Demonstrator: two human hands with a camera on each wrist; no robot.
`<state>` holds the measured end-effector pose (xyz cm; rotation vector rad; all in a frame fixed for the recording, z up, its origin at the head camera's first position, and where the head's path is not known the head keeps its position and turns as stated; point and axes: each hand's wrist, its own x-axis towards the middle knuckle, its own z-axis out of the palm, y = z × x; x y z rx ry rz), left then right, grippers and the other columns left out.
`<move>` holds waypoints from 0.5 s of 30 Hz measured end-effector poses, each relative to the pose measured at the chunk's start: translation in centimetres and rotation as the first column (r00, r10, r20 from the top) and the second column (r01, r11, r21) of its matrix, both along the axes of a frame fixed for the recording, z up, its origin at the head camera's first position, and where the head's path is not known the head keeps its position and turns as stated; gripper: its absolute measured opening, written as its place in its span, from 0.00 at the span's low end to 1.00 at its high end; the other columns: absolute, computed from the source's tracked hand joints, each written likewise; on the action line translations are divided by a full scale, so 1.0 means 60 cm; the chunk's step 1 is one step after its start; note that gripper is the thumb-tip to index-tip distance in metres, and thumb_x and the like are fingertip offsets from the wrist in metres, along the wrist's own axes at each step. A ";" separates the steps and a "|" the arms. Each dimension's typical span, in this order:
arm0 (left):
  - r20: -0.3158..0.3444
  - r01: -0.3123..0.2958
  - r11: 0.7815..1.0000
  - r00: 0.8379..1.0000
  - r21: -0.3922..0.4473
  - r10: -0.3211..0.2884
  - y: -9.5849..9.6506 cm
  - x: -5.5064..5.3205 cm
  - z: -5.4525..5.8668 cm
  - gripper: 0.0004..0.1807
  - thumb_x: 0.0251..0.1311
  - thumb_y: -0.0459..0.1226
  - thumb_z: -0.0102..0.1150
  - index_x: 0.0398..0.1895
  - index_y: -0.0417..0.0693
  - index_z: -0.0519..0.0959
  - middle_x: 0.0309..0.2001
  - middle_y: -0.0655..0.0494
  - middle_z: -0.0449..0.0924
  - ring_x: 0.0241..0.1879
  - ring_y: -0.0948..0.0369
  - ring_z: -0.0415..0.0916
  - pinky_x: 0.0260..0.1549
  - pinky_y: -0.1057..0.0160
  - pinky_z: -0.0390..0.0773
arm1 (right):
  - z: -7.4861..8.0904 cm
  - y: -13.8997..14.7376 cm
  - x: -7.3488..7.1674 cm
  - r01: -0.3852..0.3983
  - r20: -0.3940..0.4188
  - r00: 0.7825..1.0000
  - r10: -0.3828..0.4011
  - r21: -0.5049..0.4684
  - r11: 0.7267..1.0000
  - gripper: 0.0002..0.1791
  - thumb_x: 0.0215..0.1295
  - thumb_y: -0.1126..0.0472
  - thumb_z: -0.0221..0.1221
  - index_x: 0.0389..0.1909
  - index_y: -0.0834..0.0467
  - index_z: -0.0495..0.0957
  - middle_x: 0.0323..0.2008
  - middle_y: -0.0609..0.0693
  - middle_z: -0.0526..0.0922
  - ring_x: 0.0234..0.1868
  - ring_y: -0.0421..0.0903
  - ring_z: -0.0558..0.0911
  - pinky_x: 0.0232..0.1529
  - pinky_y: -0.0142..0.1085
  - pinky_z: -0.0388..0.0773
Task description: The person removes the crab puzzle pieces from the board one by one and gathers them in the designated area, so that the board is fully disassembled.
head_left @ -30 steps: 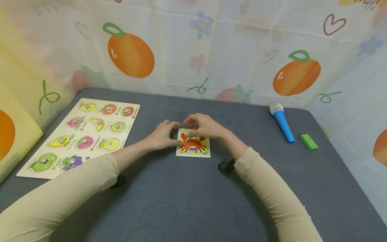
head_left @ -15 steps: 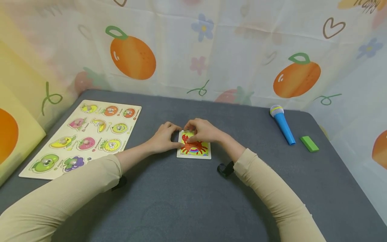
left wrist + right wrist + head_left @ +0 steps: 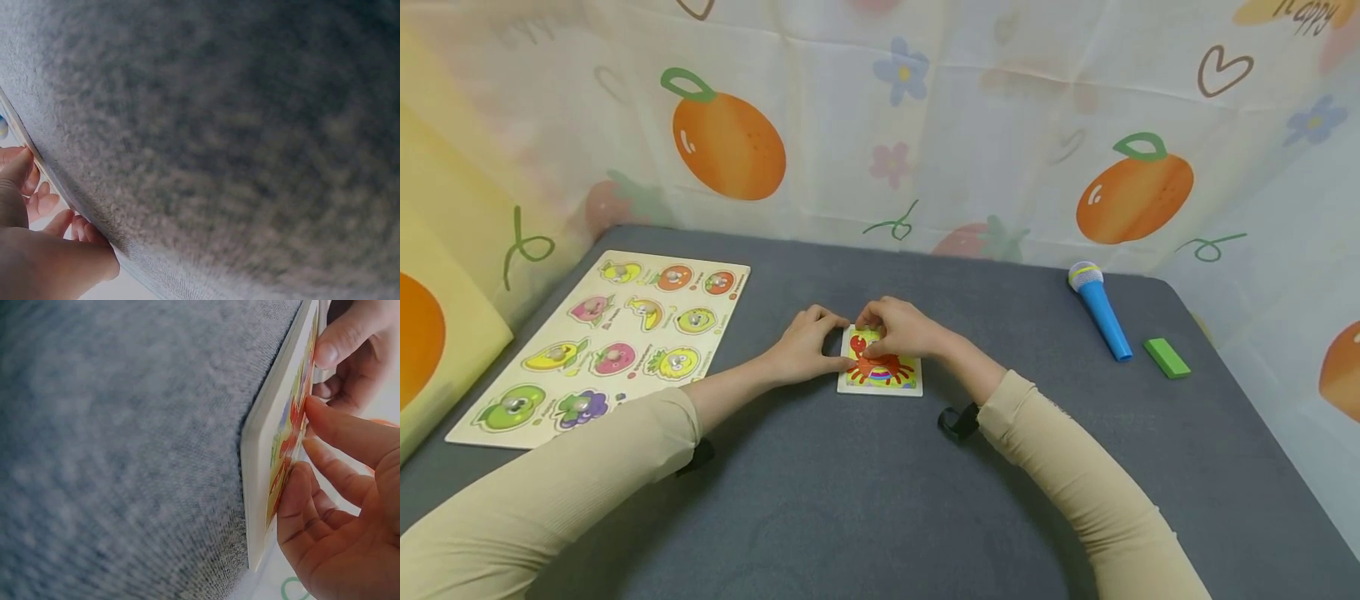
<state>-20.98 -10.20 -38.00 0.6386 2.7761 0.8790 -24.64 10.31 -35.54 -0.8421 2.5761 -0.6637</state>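
A small square crab puzzle with a pale border lies flat on the dark table. At its left side, my left hand holds the border, thumb on the near part and fingers at the far left corner. My right hand reaches over the far right part, with bent thumb and fingertips on the picture. In the right wrist view, the right hand's fingertips touch the picture, and the left thumb lies on the border. The right hand hides part of the crab. The left wrist view shows the left hand along the puzzle's edge.
A large fruit puzzle board lies at the left, partly covered by the left sleeve. To the right are a blue toy microphone and a green block. A patterned curtain hangs behind the table.
My right hand's fingers have come down onto the crab picture and drawn closer to the thumb. The left hand stays at the puzzle's left side. The head view has shifted slightly.
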 end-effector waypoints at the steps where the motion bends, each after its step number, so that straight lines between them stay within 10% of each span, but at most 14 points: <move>1: -0.001 0.001 1.000 1.000 0.000 -0.001 0.000 0.001 0.000 0.36 0.57 0.47 0.67 0.67 0.39 0.71 0.60 0.38 0.67 0.60 0.43 0.64 0.61 0.43 0.65 | 0.000 0.000 0.000 -0.003 -0.002 1.000 0.003 0.001 1.000 0.22 0.62 0.58 0.66 0.56 0.59 0.77 0.52 0.56 0.77 0.50 0.49 0.76 0.53 0.41 0.75; 15: -0.009 0.022 0.999 1.000 -0.035 -0.023 0.001 0.003 0.002 0.36 0.60 0.48 0.64 0.68 0.39 0.69 0.61 0.38 0.66 0.60 0.43 0.63 0.59 0.42 0.64 | 0.002 -0.002 0.000 -0.025 -0.019 1.000 0.025 0.005 1.000 0.21 0.63 0.58 0.66 0.55 0.59 0.76 0.52 0.56 0.77 0.48 0.50 0.75 0.53 0.42 0.75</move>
